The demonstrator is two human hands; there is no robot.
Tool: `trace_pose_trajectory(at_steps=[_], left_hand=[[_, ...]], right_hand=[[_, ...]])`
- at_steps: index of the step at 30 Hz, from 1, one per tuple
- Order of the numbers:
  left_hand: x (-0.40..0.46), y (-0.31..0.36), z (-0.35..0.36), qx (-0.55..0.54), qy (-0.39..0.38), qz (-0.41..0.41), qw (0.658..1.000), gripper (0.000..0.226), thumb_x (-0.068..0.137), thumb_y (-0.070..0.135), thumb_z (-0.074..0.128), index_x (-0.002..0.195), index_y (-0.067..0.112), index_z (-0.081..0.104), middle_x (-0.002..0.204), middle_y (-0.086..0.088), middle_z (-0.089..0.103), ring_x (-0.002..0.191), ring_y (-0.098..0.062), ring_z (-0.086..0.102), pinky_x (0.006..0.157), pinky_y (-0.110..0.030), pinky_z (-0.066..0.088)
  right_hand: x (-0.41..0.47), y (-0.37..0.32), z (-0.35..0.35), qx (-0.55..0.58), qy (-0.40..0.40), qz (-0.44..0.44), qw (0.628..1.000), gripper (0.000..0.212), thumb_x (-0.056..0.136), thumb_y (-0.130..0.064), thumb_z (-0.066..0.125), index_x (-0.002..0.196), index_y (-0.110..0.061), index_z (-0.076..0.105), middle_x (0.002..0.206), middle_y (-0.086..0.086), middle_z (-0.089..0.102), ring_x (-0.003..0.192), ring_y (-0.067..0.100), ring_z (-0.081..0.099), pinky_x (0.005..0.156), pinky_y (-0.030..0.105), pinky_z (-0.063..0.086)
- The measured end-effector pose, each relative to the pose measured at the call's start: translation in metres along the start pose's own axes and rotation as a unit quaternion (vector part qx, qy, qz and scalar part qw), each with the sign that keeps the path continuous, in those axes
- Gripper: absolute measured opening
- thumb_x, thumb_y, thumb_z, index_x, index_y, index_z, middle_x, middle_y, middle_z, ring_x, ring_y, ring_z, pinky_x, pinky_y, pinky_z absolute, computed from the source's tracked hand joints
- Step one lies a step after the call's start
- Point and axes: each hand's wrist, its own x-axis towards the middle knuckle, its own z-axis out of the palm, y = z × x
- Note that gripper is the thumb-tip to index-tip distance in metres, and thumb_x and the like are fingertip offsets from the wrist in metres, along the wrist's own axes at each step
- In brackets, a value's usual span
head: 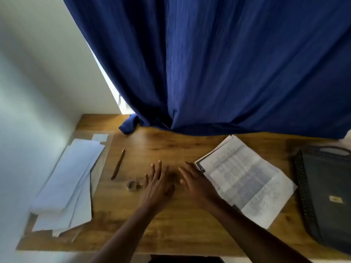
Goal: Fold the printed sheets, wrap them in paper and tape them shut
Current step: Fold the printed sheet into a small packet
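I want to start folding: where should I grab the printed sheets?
Probably the sheets' near left edge, beside the right hand. They lie flat and fanned on the table, so slide fingers under that edge from the left.

Left hand (158, 182): bare, no ring or watch visible.
Right hand (195, 182): bare, likewise unadorned.
Forearms: both uncovered up to the frame's lower edge; no sleeves show.

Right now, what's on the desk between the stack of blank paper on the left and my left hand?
In the head view, a brown pen and a small tape roll lie between the blank paper and the left hand.
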Motion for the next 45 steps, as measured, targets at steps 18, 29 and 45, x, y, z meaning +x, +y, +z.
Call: trace_pose_trajectory(at_steps=[18, 29, 45], left_hand=[[-0.027, -0.022, 0.065, 0.137, 0.161, 0.051, 0.976, 0.078, 0.099, 0.067, 0.015, 0.164, 0.023, 0.019, 0.172, -0.007, 0.011, 0.159, -0.026, 0.004, 0.128, -0.051, 0.009], [-0.071, -0.004, 0.086, 0.168, 0.170, 0.029, 0.971, 0.075, 0.101, 0.066, 0.024, 0.164, 0.026, 0.019, 0.172, -0.004, 0.012, 0.159, -0.023, 0.009, 0.127, -0.045, 0.010], [-0.112, -0.007, 0.102, 0.179, 0.161, 0.022, 0.970, 0.078, 0.098, 0.074, 0.011, 0.164, 0.031, 0.009, 0.172, -0.001, 0.005, 0.159, -0.021, 0.004, 0.127, -0.046, 0.006]], right_hand=[[-0.023, 0.024, 0.081, -0.123, 0.094, -0.062, 0.986, 0.065, 0.105, -0.056, 0.019, 0.161, -0.024, 0.015, 0.170, 0.003, 0.008, 0.157, 0.021, 0.000, 0.126, 0.047, 0.004], [-0.085, 0.010, 0.095, -0.119, 0.106, -0.038, 0.986, 0.060, 0.106, -0.047, 0.021, 0.161, -0.021, 0.020, 0.169, 0.005, 0.012, 0.156, 0.023, 0.009, 0.125, 0.047, 0.010], [-0.185, 0.044, 0.055, 0.084, 0.225, -0.048, 0.969, 0.031, 0.097, -0.040, 0.055, 0.125, -0.033, 0.067, 0.131, -0.010, 0.066, 0.118, 0.012, 0.061, 0.100, 0.037, 0.052]])
